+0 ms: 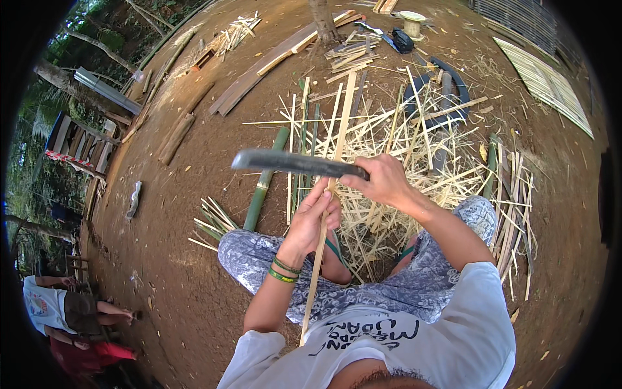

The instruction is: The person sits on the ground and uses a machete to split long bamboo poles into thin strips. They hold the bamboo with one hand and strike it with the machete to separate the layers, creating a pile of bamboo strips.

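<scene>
A long pale bamboo strip [316,264] runs from my lap away over the ground, and my left hand [312,219] is closed round its middle. My right hand [383,180] grips the dark handle of a machete [291,162]. Its blade lies across the strip just beyond my left fingers and points left, its tip slightly blurred. Whether the edge bites into the strip I cannot tell. Between and beyond my knees spreads a heap of thin bamboo shavings and slivers [382,220]. A green bamboo pole [260,194] lies by my left knee.
Split strips [512,207] are stacked beside my right knee. Past the shavings lies a black rubber ring [461,91], with wooden planks [259,65] near a tree trunk [322,23]. A slatted bamboo panel [544,81] rests far right. Two people [71,308] are at far left.
</scene>
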A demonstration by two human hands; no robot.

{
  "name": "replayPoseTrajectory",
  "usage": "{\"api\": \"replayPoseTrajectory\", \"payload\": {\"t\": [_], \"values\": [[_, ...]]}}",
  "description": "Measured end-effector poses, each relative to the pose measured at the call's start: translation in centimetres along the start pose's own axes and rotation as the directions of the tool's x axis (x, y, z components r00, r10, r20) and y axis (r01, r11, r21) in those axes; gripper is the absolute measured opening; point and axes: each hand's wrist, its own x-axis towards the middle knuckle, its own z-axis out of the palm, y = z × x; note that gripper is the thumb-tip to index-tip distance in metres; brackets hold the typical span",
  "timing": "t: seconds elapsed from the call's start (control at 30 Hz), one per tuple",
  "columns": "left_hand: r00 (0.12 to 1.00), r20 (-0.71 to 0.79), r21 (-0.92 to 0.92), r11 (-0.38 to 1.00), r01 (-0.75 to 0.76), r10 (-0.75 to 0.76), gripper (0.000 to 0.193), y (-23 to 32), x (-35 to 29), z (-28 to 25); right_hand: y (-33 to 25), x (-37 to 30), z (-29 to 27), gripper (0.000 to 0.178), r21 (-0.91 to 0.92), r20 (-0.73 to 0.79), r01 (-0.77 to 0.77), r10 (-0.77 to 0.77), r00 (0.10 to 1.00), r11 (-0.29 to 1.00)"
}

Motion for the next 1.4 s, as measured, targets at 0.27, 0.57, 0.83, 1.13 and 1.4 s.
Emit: {"api": "replayPoseTrajectory", "payload": {"t": [0.27,0.57,0.83,1.13,1.4], "values": [[0.999,0.019,0.005,1.0,0.025,-0.025,0.02,0.7,0.3,-0.8,-1.3,-0.5,1.2,0.069,-0.194,-0.125,0.156,-0.182,0.975,0.969],[1.0,-0.02,0.13,0.991,0.011,-0.008,0.048,0.8,-1.6,0.1,0.9,0.5,0.9,0.071,-0.244,-0.143,0.128,-0.166,0.976,0.961],[0.997,-0.024,0.17,0.983,0.072,-0.069,0.054,-1.4,-8.5,-2.4,11.4,4.4,-5.4,0.077,0.026,-0.284,-0.497,0.483,0.828,0.867],[0.994,-0.093,0.007,0.998,0.056,-0.055,0.049,0.1,-4.5,-2.3,3.3,0.4,0.2,0.068,-0.006,0.072,-0.134,0.134,0.988,0.991],[0.993,-0.106,0.025,0.999,0.046,-0.043,0.021,0.0,-1.9,-0.8,-1.8,-1.1,1.7,0.068,-0.149,0.069,0.1,-0.091,0.994,0.984]]}}
